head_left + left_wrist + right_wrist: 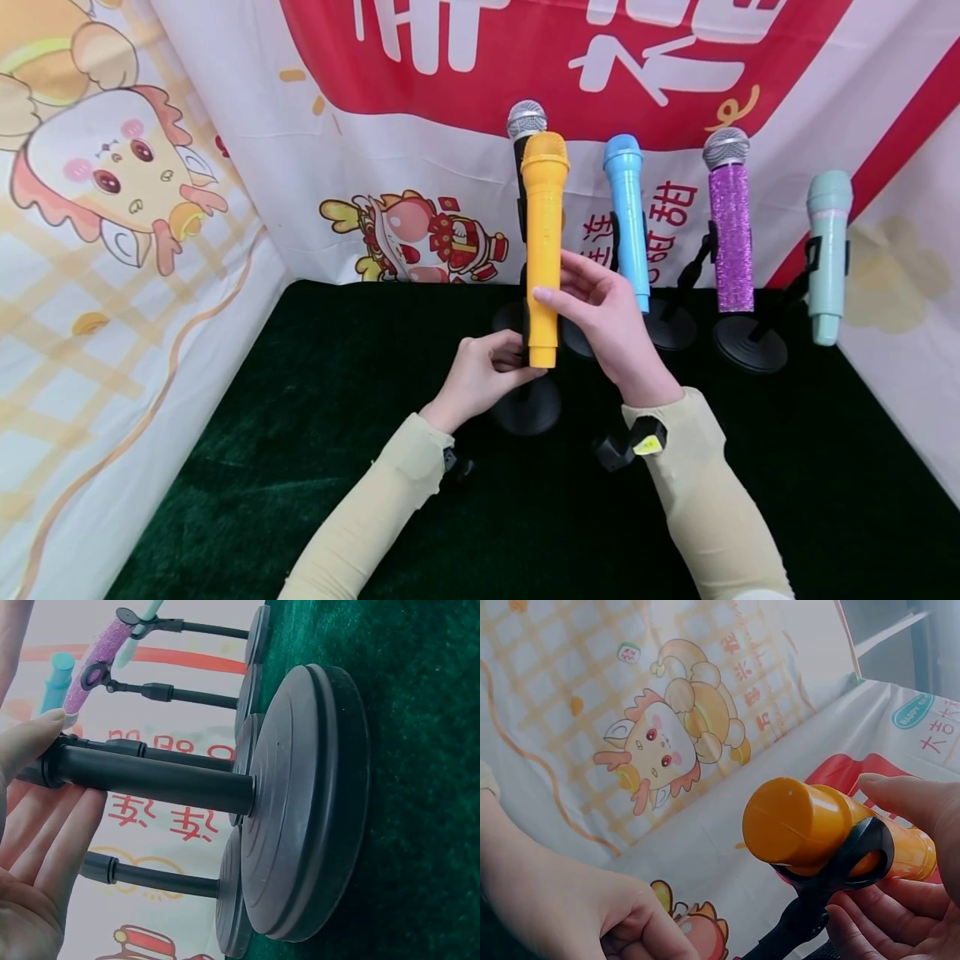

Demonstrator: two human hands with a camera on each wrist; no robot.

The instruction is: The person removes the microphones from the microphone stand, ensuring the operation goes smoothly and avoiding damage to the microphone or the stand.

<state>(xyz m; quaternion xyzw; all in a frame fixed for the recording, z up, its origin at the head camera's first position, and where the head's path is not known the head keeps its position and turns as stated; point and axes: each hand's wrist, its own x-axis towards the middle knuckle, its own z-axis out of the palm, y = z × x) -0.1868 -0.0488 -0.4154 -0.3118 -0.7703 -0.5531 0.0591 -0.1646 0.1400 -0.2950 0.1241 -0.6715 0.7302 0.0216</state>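
Observation:
A yellow microphone (544, 242) stands upright in the black clip (874, 859) of a desk stand. My right hand (611, 325) holds its body from the right, thumb across the near side and fingers behind. Low on the same stand, my left hand (480, 375) grips the upper part of the black pole (157, 780), thumb on one side and fingers on the other. The stand's round base (528, 408) rests on the green cloth. In the right wrist view, the microphone's butt end pokes through the clip ring.
Behind are a silver-headed black microphone (527, 121), partly hidden, and a blue one (628, 217). To the right stand a glittery purple microphone (732, 233) and a mint green one (828, 258), on black stands. Printed cloth walls (247, 167) edge the green cloth (315, 467).

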